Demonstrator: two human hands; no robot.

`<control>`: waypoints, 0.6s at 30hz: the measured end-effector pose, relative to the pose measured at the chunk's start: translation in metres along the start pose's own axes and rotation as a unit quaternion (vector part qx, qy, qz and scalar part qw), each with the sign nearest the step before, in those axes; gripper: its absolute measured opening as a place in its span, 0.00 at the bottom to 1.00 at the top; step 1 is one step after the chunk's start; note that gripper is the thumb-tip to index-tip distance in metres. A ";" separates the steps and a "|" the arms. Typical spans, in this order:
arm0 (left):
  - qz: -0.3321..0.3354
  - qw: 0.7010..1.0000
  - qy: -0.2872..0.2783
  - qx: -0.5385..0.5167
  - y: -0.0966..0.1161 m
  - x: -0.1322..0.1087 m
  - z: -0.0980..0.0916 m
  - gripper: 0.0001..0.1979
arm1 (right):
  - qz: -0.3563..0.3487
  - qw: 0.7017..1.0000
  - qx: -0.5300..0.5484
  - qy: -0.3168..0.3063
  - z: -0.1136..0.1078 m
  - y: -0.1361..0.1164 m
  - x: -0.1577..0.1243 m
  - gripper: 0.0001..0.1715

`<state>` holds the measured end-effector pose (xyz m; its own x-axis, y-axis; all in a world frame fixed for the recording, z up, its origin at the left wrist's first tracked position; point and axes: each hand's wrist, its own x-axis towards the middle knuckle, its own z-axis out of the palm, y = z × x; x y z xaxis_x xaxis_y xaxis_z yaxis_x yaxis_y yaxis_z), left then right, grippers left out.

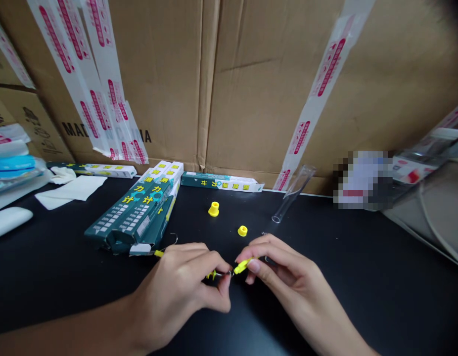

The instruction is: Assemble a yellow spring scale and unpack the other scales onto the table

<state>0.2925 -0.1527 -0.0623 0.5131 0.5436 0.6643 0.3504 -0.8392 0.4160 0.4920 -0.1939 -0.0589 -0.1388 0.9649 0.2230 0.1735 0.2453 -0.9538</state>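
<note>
My left hand [177, 284] pinches a slim yellow plastic spring scale [211, 275] whose far end pokes out behind the hand, with a wire ring [172, 240] close by. My right hand [284, 269] pinches a second yellow plastic piece [244, 266] between thumb and fingers. A small metal hook or ring [229, 272] sits between the two hands, where the yellow pieces nearly meet. Whether the metal parts are linked is hidden by my fingers. Two yellow plastic caps [213, 209] [242, 230] stand on the black tabletop [325, 296] just beyond my hands.
Green-and-white printed boxes [134, 210] lie stacked left of my hands, with others [221, 182] along the back. A glass tube [293, 194] leans at the wall of taped cardboard cartons [258, 89]. White tissue [71, 190] lies at left, and a blurred patch [362, 180] hides something at right.
</note>
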 end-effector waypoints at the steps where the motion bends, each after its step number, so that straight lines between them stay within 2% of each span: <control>1: 0.000 1.000 -0.001 0.000 0.000 0.000 0.000 0.09 | -0.001 1.000 -0.008 -0.002 -0.001 0.001 0.000 0.08; 7: -0.004 1.000 -0.004 -0.002 0.001 -0.001 0.000 0.09 | -0.021 0.998 -0.062 -0.012 -0.003 0.001 0.001 0.10; 14: 0.004 1.000 -0.010 -0.002 0.000 -0.003 -0.001 0.09 | -0.110 0.986 -0.126 0.013 -0.005 -0.002 0.002 0.13; 16: 0.003 1.000 -0.010 -0.003 -0.001 -0.003 -0.001 0.08 | -0.107 0.988 -0.114 0.017 -0.005 -0.003 0.002 0.12; 18: 0.002 1.000 -0.012 -0.004 -0.001 -0.004 -0.001 0.08 | -0.062 0.996 -0.071 0.008 -0.003 -0.005 0.002 0.09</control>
<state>0.2896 -0.1539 -0.0644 0.5324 0.5410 0.6510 0.3428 -0.8410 0.4186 0.4943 -0.1931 -0.0535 -0.1527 0.9271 0.3423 0.2912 0.3731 -0.8809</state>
